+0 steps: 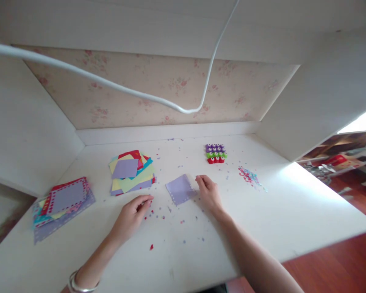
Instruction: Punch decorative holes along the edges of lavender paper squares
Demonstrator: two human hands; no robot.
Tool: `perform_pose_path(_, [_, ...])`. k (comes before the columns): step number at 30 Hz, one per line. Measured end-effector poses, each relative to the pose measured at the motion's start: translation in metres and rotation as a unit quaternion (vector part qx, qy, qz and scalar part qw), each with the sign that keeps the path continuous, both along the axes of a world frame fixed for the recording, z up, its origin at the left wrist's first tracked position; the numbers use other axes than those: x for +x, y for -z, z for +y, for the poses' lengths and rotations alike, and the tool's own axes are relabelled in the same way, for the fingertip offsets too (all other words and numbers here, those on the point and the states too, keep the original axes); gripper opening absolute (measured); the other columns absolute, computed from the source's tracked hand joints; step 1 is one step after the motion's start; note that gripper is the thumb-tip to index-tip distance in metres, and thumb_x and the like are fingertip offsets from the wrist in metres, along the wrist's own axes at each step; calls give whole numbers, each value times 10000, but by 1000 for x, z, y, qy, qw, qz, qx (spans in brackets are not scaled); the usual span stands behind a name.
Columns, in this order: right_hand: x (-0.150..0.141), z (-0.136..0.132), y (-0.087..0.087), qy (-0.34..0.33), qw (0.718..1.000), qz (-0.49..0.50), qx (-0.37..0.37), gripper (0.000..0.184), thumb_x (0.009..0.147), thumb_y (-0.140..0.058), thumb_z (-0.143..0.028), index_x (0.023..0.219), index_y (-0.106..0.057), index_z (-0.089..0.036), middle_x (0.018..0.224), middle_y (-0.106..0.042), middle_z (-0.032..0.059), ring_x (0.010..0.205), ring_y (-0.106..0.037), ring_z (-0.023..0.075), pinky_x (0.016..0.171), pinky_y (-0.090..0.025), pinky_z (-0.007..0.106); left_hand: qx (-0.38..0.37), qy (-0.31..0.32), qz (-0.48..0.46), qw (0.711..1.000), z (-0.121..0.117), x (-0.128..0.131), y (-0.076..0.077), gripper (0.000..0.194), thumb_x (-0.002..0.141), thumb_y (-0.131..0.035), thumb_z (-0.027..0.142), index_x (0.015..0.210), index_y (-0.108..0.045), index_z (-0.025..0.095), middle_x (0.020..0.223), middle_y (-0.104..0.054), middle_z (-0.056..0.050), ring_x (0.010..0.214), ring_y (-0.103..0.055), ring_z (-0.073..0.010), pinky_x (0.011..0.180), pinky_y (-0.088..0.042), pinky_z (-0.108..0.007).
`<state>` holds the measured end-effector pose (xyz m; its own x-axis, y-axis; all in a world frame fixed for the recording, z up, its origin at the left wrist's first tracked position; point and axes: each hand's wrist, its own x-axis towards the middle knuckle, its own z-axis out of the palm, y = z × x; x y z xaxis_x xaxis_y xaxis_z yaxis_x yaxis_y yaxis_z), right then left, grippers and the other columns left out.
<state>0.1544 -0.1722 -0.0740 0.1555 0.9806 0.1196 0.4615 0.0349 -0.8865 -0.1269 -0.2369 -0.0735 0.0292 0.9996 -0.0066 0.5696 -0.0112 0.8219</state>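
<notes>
A lavender paper square (179, 189) lies on the white table, with small holes along some of its edges. My right hand (210, 194) is just right of it, thumb and forefinger pinched together; whether a small bit is between them I cannot make out. To the lower left of the square, my left hand (133, 215) hovers or rests with its fingertips closed together, and anything in them is hidden. Small purple and red paper bits (151, 247) are scattered between and below the hands.
Plain coloured papers (125, 169) are piled behind my left hand. Another pile, of hole-edged papers (67, 197), lies far left. Small purple, green and red craft punches (216, 154) stand in rows at the back. Confetti (249, 177) is heaped right. A white cable (152, 97) hangs in front.
</notes>
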Motion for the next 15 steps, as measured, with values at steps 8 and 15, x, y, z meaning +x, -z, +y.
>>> perform_pose_path(8, [4,2,14,-1,996,87,-1,401,788,-469,-310,1127,-643,-185,754,-642,21,570,-481,145,556,-387,267,-8,37,-34,999,-4,0,-3,319,899,-479,392,1048,-681,196,977,-722,-49,850,-661,-192,771,-510,-290])
perform_pose_path(15, [3,3,19,-41,997,71,9,330,779,-414,-292,994,-634,-171,656,-527,-15,534,-433,133,519,-339,253,8,50,-26,998,-7,1,-8,284,890,-484,348,1005,-698,202,980,-730,-45,856,-669,-189,780,-509,-278])
